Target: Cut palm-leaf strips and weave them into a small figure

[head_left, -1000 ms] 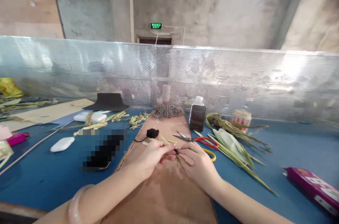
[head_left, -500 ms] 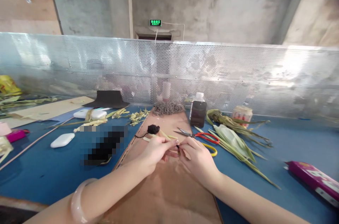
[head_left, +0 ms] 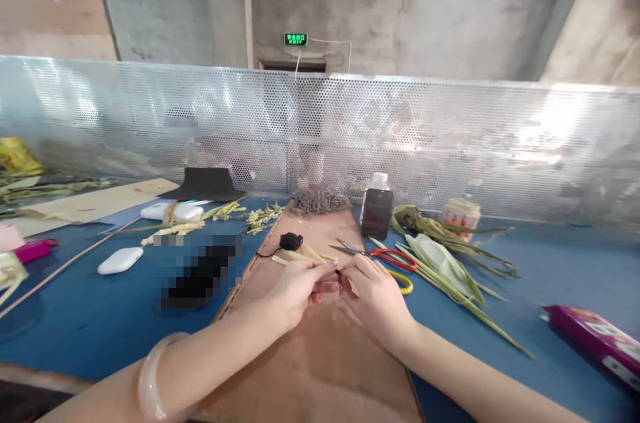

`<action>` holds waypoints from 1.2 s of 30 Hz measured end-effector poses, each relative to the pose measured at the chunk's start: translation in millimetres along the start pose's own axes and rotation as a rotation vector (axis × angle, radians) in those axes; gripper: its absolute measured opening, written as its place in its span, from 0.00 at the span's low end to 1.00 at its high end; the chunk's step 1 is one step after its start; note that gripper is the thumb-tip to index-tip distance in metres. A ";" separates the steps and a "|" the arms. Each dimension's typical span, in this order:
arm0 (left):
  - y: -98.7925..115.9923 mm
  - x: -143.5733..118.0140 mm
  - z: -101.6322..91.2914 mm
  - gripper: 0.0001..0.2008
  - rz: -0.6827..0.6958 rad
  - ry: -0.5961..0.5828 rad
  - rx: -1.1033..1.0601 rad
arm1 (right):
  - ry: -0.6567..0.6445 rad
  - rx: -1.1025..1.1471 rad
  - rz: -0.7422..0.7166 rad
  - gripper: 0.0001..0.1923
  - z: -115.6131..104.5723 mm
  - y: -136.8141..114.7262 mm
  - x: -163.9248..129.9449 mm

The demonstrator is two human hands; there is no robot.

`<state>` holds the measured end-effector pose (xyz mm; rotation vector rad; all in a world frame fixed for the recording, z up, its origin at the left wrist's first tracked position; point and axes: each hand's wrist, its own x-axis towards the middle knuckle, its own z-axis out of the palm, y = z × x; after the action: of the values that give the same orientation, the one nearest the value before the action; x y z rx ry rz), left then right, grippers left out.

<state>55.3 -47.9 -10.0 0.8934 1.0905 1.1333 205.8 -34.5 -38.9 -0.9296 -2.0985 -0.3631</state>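
Over the brown board (head_left: 325,370), my left hand (head_left: 303,286) and my right hand (head_left: 373,296) meet with fingertips pinched together. Between them is a small dark piece, mostly covered by the fingers and too small to name. A pale bangle (head_left: 153,383) circles my left forearm. Just beyond my left hand lie pale green plant strips (head_left: 313,251) and a ball of black thread (head_left: 291,242) with a loose tail. Scissors (head_left: 385,255) with one red and one yellow handle lie beside my right hand, blades pointing left.
Grey cord (head_left: 320,203) is heaped at the board's far end. A bottle (head_left: 381,180) with a phone leaning on it, husk leaves (head_left: 445,263), a jar (head_left: 461,216) and a purple packet (head_left: 595,340) are rightward. A white case (head_left: 120,261) lies left. Perforated metal panels (head_left: 425,136) stand behind.
The view has shifted slightly, moving most things a little to the right in the picture. Both hands stay pinched together, and the dark piece between them is more covered now.
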 end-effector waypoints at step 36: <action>16.4 -11.7 5.0 0.10 0.316 -0.025 0.578 | 0.035 0.763 0.456 0.09 -8.8 -0.4 2.1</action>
<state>55.5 -55.9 9.2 1.5717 1.3140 1.0672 209.5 -38.4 -31.6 -0.8681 -1.6954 0.6132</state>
